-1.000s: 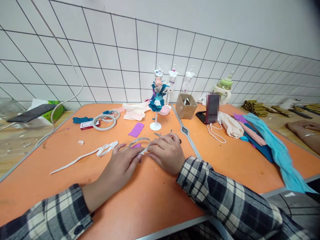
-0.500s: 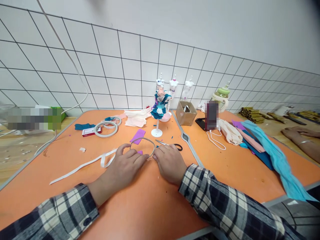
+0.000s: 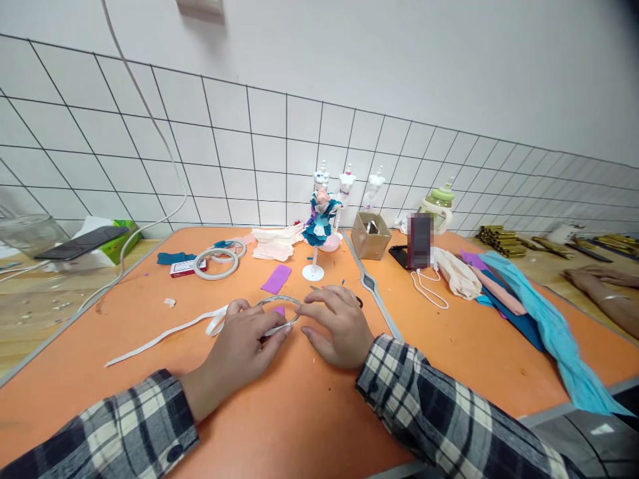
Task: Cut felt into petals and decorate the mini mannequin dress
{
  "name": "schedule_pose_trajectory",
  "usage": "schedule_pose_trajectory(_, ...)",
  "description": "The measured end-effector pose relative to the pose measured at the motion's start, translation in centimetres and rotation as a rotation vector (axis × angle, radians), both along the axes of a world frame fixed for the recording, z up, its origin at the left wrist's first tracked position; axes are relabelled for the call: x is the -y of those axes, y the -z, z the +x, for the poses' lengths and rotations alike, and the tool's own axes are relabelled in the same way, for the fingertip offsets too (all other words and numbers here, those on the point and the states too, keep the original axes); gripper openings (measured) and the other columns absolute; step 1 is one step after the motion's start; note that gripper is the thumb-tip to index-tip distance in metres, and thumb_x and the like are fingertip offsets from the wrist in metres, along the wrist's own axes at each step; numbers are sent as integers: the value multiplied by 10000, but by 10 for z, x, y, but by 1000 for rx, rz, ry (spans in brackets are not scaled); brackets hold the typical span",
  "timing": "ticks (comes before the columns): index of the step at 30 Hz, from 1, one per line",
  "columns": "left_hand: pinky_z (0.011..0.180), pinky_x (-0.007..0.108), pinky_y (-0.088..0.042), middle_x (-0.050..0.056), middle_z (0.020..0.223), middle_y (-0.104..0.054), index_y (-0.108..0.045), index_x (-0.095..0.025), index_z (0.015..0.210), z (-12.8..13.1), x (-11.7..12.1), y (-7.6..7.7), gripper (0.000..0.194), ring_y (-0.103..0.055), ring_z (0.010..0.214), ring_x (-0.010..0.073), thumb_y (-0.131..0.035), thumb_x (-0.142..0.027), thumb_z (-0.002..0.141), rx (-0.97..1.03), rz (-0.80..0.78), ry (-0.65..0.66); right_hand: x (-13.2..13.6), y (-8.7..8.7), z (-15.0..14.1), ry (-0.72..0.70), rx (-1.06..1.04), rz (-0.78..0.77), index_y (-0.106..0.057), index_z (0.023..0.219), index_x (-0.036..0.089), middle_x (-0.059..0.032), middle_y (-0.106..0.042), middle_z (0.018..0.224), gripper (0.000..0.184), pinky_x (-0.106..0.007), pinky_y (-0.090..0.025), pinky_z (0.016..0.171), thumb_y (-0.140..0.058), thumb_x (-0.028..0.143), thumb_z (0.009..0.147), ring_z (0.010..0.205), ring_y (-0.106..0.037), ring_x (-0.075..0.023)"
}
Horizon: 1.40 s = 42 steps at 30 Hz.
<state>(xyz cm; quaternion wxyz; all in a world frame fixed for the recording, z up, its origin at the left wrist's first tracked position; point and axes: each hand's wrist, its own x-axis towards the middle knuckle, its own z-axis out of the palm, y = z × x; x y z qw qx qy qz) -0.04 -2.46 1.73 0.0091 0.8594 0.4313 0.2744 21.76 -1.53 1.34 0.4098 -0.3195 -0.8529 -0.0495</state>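
Observation:
A thin roll of tape [image 3: 278,299] is tilted above the orange table, its inner side turned toward me. My left hand [image 3: 247,336] grips its near left rim between thumb and fingers. At the roll's right edge is my right hand [image 3: 339,326], thumb and fingers apart; whether a fingertip touches the rim I cannot tell. Behind that hand lie scissors, mostly hidden, with a bit of black handle [image 3: 360,302] showing. A white ribbon strip [image 3: 160,338] runs leftward from beside my left hand. Purple crepe paper [image 3: 276,279] lies just beyond the roll.
A small dress form [image 3: 319,223] in blue ruffles stands ahead, with white forms behind. Around it are a cardboard box [image 3: 370,245], a phone [image 3: 420,241], tape rolls [image 3: 215,274] and blue crepe paper [image 3: 549,326]. Another person's hand [image 3: 589,283] rests at far right.
The tape roll has tipped, now showing its printed inner side. My right hand's fingers have lifted and spread from the rim, covering more of the scissors. The view has shifted upward slightly.

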Motion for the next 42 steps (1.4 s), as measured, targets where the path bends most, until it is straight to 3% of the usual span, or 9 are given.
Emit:
schedule_pose_trajectory(3,715,358,-273,-40,584,-621,-651,-217,786,3,4,0,238,-523,571,140,-502,-328,936,35,-17,28,0,4,0,25,42,90,-704,955,302,0,-677,1122,109,-392,-367,937,-618,290,889,1081,-501,-222)
schedule_pose_trajectory(8,702,354,-285,-40,591,-631,-663,-214,819,6,7,1,245,-503,555,133,-486,-322,950,69,-41,57,0,5,2,40,126,113,-705,932,318,24,-698,1098,118,-396,-342,921,-588,333,925,1054,-507,-210)
schedule_pose_trajectory(17,673,337,-301,-35,562,-595,-641,-218,758,8,10,2,304,-467,578,163,-446,-327,963,93,-78,71,0,6,-6,-34,189,26,-619,941,205,-44,-662,1132,130,-378,-354,979,-489,204,948,1058,-510,-190)
schedule_pose_trajectory(22,665,328,-280,-47,619,-665,-678,-243,833,9,7,4,273,-508,555,150,-437,-256,961,88,-138,88,9,7,-13,-17,131,-76,-580,915,192,-61,-498,1406,122,-489,-237,1122,-509,107,865,1358,-297,-257)
schedule_pose_trajectory(25,660,331,-263,-31,713,-720,-690,-260,889,7,4,4,249,-552,597,156,-452,-266,964,68,-89,118,10,4,-12,-53,75,-217,-554,904,195,-52,-429,1462,149,-507,-251,1131,-499,74,836,1419,-197,-263)
schedule_pose_trajectory(31,679,356,-272,16,790,-737,-647,-234,978,-1,2,2,235,-603,669,169,-427,-157,943,-58,133,190,6,3,-9,-173,1,-271,-527,865,206,-56,-494,1391,166,-496,-274,1135,-488,52,815,1410,-240,-231)
schedule_pose_trajectory(36,654,355,-267,-21,573,-633,-631,-224,906,-2,1,0,255,-533,542,155,-420,-81,892,-196,311,196,10,8,-12,-157,-10,-303,-528,860,205,-64,-469,1419,160,-500,-256,1142,-492,54,822,1429,-209,-228)
schedule_pose_trajectory(39,675,356,-285,-25,562,-625,-633,-215,910,-4,-4,1,226,-542,530,152,-430,-114,913,-204,309,150,6,10,-12,-137,-82,-338,-542,867,202,-79,-458,1425,98,-495,-257,1141,-500,114,873,1422,-240,-237)
schedule_pose_trajectory(42,706,358,-308,-14,605,-664,-636,-209,947,-10,-10,2,205,-584,554,160,-432,-225,964,-193,199,57,-4,12,-7,-63,-265,-366,-542,874,200,-109,-533,1305,85,-449,-352,1082,-476,202,928,1302,-421,-227)
